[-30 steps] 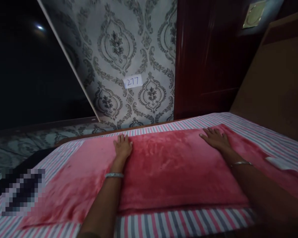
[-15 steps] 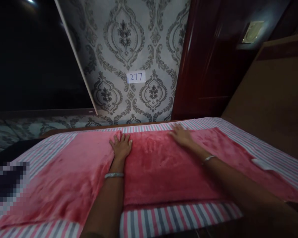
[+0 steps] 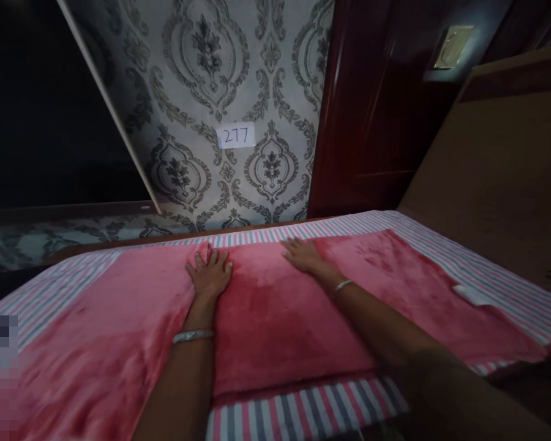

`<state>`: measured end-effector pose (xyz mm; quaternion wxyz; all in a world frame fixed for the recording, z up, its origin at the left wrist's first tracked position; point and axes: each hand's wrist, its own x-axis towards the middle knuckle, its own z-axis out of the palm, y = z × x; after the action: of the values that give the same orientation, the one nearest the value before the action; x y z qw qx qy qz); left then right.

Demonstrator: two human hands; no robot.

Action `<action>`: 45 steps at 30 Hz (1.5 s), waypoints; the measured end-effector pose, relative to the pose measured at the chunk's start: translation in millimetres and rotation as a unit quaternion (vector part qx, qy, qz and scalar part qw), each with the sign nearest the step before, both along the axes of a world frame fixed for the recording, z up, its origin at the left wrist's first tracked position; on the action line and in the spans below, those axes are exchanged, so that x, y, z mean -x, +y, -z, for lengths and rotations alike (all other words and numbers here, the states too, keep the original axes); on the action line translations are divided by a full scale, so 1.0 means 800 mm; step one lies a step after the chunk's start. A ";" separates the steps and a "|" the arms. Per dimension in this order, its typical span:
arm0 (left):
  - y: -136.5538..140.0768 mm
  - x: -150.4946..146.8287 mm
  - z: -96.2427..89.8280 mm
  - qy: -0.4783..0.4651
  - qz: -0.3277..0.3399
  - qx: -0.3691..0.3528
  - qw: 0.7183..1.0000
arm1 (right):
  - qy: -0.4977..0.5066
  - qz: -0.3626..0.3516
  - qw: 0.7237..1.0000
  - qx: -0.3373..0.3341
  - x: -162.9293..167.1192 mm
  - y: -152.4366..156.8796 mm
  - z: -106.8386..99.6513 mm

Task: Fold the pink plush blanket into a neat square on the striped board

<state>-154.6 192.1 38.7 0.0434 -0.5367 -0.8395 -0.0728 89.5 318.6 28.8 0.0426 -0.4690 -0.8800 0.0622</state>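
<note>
Dim light, pale glare around wall plate [image 3: 453, 47], lower-left corner pixelated

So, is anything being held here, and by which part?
Nothing is held: the left grip and right grip lie open on the pink blanket, near its far edge.

My cloth [image 3: 275, 324] is pinkish red, the sheet [image 3: 303, 410] striped pink, grey and white. The far wallpaper [image 3: 239, 73] bears grey damask.

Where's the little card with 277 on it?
In the head view, the 277 card is on the patterned wall, left of the dark red panel and above the pink blanket.
</note>
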 end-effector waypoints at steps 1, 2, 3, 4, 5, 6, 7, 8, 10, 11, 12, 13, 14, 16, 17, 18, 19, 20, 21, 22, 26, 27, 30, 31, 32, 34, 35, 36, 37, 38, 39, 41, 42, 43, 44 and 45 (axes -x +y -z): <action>0.001 0.000 -0.001 -0.005 0.000 0.003 1.000 | -0.021 0.048 0.999 -0.003 -0.037 0.013 0.002; 0.002 -0.001 -0.002 -0.009 -0.001 0.005 1.000 | -0.040 0.095 0.995 0.001 -0.076 0.025 0.004; 0.002 -0.001 -0.003 -0.012 -0.003 0.005 1.000 | -0.052 0.139 0.989 0.005 -0.116 0.034 0.007; 0.003 -0.001 -0.004 -0.015 -0.006 0.004 1.000 | -0.054 0.179 0.982 -0.004 -0.154 0.041 0.010; 0.004 -0.002 -0.005 -0.017 -0.009 0.003 1.000 | -0.057 0.220 0.974 -0.012 -0.190 0.046 0.013; 0.004 -0.002 -0.005 -0.021 -0.012 0.002 1.000 | -0.056 0.248 0.967 -0.013 -0.221 0.048 0.015; 0.004 -0.002 -0.006 -0.023 -0.013 0.002 1.000 | -0.056 0.273 0.960 -0.011 -0.248 0.049 0.016; 0.004 -0.003 -0.006 -0.024 -0.012 0.000 1.000 | -0.055 0.291 0.955 -0.007 -0.269 0.047 0.016; 0.002 -0.003 -0.005 -0.020 -0.005 -0.009 1.000 | -0.051 0.321 0.945 0.007 -0.289 0.040 0.011; 0.001 -0.002 -0.004 -0.017 -0.001 -0.011 1.000 | -0.048 0.335 0.941 0.010 -0.289 0.036 0.007; 0.000 -0.002 -0.003 -0.014 0.001 -0.013 1.000 | -0.042 0.343 0.938 0.009 -0.281 0.029 0.003; -0.001 -0.001 -0.002 -0.011 0.003 -0.015 1.000 | -0.034 0.343 0.939 0.001 -0.266 0.022 -0.002; -0.001 -0.001 0.000 -0.011 0.005 -0.014 1.000 | -0.025 0.333 0.943 -0.012 -0.244 0.013 -0.006; 0.001 0.000 0.002 -0.017 0.007 -0.014 1.000 | -0.004 0.265 0.964 -0.033 -0.185 -0.013 -0.013; 0.003 -0.001 0.002 -0.019 0.008 -0.017 1.000 | 0.004 0.214 0.976 -0.037 -0.151 -0.030 -0.016; 0.004 -0.001 0.000 -0.018 0.011 -0.021 1.000 | 0.015 0.152 0.988 -0.034 -0.116 -0.050 -0.018; 0.005 -0.003 -0.004 -0.015 0.015 -0.025 0.999 | 0.025 0.087 0.995 -0.032 -0.081 -0.072 -0.020; 0.005 -0.004 -0.008 -0.009 0.018 -0.026 0.999 | 0.035 0.026 0.998 -0.037 -0.049 -0.096 -0.022; 0.004 -0.007 -0.014 -0.003 0.021 -0.025 0.999 | 0.043 -0.017 0.998 -0.041 -0.020 -0.120 -0.024; 0.000 -0.011 -0.020 0.000 0.025 -0.021 0.999 | 0.047 -0.057 0.996 -0.043 0.005 -0.143 -0.026; -0.029 -0.037 -0.030 -0.013 0.061 0.023 0.998 | 0.059 -0.077 0.994 -0.044 0.054 -0.202 -0.024; -0.039 -0.046 -0.027 -0.014 0.092 0.045 0.995 | 0.057 -0.069 0.995 -0.040 0.053 -0.205 -0.020; -0.068 -0.072 -0.009 0.018 0.120 0.036 0.992 | 0.062 -0.058 0.995 -0.051 0.020 -0.193 -0.006; -0.075 -0.079 -0.004 0.027 0.111 0.027 0.993 | 0.064 -0.056 0.995 -0.060 -0.001 -0.184 -0.002; -0.081 -0.085 0.000 0.032 0.101 0.027 0.994 | 0.062 -0.048 0.995 -0.069 -0.026 -0.175 0.001; -0.088 -0.095 0.002 0.042 0.090 0.030 0.995 | 0.047 -0.011 0.996 -0.079 -0.089 -0.156 0.006; -0.090 -0.098 0.001 0.047 0.090 0.033 0.994 | 0.033 0.028 0.996 -0.076 -0.126 -0.147 0.007; -0.091 -0.100 -0.002 0.052 0.092 0.034 0.994 | 0.019 0.062 0.996 -0.066 -0.164 -0.139 0.007; -0.092 -0.101 -0.004 0.057 0.093 0.030 0.994 | 0.007 0.100 0.993 -0.058 -0.203 -0.132 0.008; -0.092 -0.102 -0.006 0.061 0.093 0.024 0.993 | -0.002 0.143 0.989 -0.048 -0.242 -0.127 0.008; -0.092 -0.103 -0.008 0.064 0.093 0.021 0.993 | -0.010 0.181 0.983 -0.034 -0.278 -0.124 0.009; -0.092 -0.103 -0.010 0.070 0.092 0.017 0.993 | -0.020 0.237 0.971 -0.013 -0.337 -0.123 0.011; -0.092 -0.104 -0.010 0.073 0.093 0.014 0.993 | -0.021 0.253 0.967 -0.002 -0.359 -0.124 0.012; -0.093 -0.104 -0.010 0.076 0.095 0.011 0.992 | -0.020 0.266 0.964 0.004 -0.374 -0.126 0.013; -0.093 -0.104 -0.009 0.077 0.099 0.008 0.992 | -0.017 0.274 0.962 0.007 -0.384 -0.128 0.013; -0.094 -0.104 -0.009 0.078 0.104 0.005 0.992 | -0.014 0.280 0.960 0.009 -0.389 -0.130 0.012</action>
<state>-71.3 117.3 46.0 0.0987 -0.6251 -0.7737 -0.0305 400.8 214.9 19.4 0.0420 -0.6980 -0.7132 0.0489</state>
